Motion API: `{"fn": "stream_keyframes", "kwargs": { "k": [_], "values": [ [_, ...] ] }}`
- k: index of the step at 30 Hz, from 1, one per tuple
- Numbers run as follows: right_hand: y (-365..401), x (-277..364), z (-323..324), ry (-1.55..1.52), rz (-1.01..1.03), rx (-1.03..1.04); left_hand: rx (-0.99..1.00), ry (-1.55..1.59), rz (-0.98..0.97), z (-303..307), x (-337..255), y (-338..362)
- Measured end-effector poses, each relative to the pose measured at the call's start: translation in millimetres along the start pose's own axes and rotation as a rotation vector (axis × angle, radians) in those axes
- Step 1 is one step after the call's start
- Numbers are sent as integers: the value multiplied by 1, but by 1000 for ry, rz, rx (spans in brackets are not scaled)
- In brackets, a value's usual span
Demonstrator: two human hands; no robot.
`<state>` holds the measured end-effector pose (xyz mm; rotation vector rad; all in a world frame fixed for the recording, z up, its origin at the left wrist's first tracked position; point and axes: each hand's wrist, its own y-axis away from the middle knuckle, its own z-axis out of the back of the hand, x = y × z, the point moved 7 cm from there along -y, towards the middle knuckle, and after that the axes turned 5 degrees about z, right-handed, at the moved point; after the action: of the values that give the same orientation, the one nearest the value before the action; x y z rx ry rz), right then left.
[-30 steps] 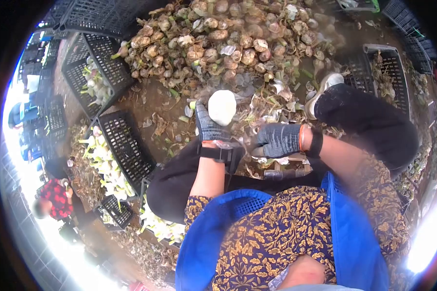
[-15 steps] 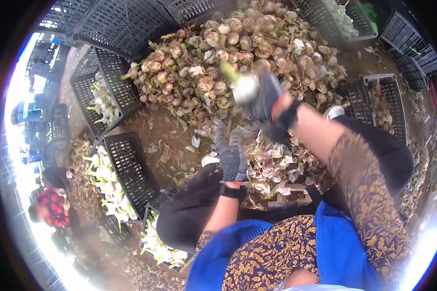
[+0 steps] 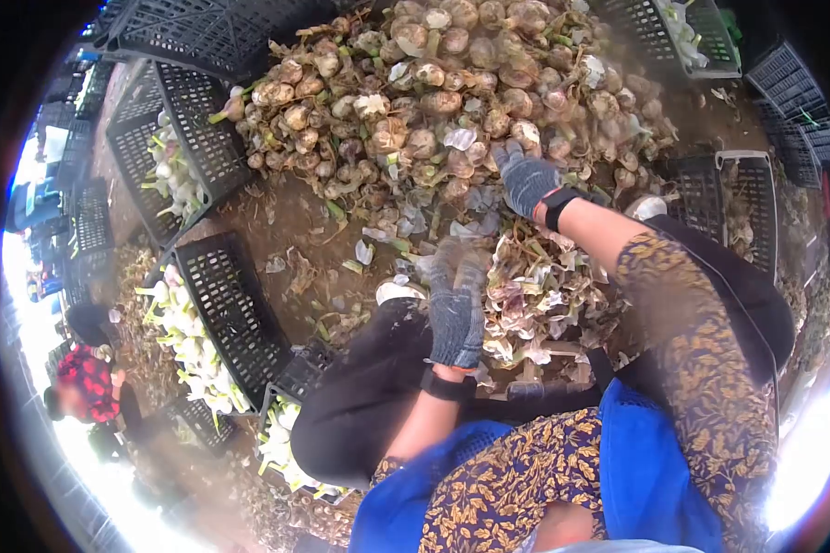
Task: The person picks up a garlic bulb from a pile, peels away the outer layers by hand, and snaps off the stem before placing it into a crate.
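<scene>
Your right hand (image 3: 526, 180), in a grey knit glove, is stretched out to the near edge of the big pile of garlic bulbs (image 3: 433, 83). It lies palm down with the fingers curled onto the bulbs. You cannot tell whether it has closed on one, because the glove hides what is under it. The bulb nearest your fingertips (image 3: 524, 132) sits just beyond them, touching its neighbours. It looks round from here, and its stalk end is hidden, so you cannot tell which way it points. At the pile's left edge one bulb (image 3: 235, 106) lies on its side, its long axis running left to right and its green stalk pointing left towards a crate.

Your left hand (image 3: 456, 309), gloved too and blurred, is over your left knee beside the heap of peeled husks (image 3: 544, 295). Its fingers are stretched forward, away from your body, and nothing shows in it.

On the ground (image 3: 286, 221) to your left a black crate (image 3: 231, 304) stands tipped. White peeled bulbs (image 3: 189, 341) lie along its lower side, stalks mostly pointing out to the left. A second crate (image 3: 203, 120) further up holds more peeled bulbs (image 3: 171, 180). Another crate (image 3: 729, 203) stands right of your leg. A person in a red checked shirt (image 3: 83, 382) crouches at the far left.
</scene>
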<state>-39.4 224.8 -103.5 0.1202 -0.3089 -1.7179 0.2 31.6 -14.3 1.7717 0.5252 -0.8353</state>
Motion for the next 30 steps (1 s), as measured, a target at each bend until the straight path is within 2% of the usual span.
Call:
{"fn": "stream_keyframes", "kwargs": {
  "k": [1, 2, 4, 8, 10, 12, 14, 15, 16, 18, 20, 21, 22, 24, 25, 26, 28, 29, 30],
  "values": [
    [-2, -1, -2, 102, -67, -88, 23, 25, -1, -1, 0, 1],
    [-8, 1, -10, 101, -62, -91, 19, 24, -6, -1, 1, 2],
    [-19, -7, -20, -90, -268, 13, -10, 34, -7, 1, 4, -1],
    [-26, -13, -10, -134, -220, 21, -6, -84, -57, 3, -1, -2],
    [-14, -14, 15, -196, -238, -22, -12, -45, -23, -1, -6, -1],
    [3, -25, 7, -502, -351, 145, -11, -7, 11, -5, -9, -2],
    [24, -37, -15, -752, -434, 9, -36, -104, -107, -9, -16, 1],
    [35, -25, -12, -1033, -388, -53, -34, -100, -222, -8, -9, -4],
    [48, -6, -4, -1315, -334, -116, -34, -102, -220, -9, -7, -3],
    [83, 48, 58, -1732, -333, 12, 61, -148, -293, -15, -10, 0],
    [102, 72, 66, -1674, -169, -10, 51, -77, -119, 3, 31, -42],
    [112, 78, 86, -1503, -152, -48, 61, 156, -31, 5, 27, -46],
    [115, 80, 89, -1514, -120, -93, -111, -404, -649, -1, -7, -8],
    [117, 71, 85, -1394, 191, -301, -42, 287, -39, 11, 21, -36],
    [121, 68, 71, -1709, -319, 87, 413, 466, -170, -25, -29, 15],
    [124, 69, 80, -1835, -371, 89, 414, 464, -168, -22, -16, 1],
    [123, 70, 74, -1832, -349, 134, -2, 321, -214, 15, 19, -46],
    [123, 70, 71, -1836, -353, 136, 111, 317, -222, 12, 19, -43],
    [121, 69, 70, -1776, -336, 106, 109, 313, -220, 8, 12, -33]
  ]
}}
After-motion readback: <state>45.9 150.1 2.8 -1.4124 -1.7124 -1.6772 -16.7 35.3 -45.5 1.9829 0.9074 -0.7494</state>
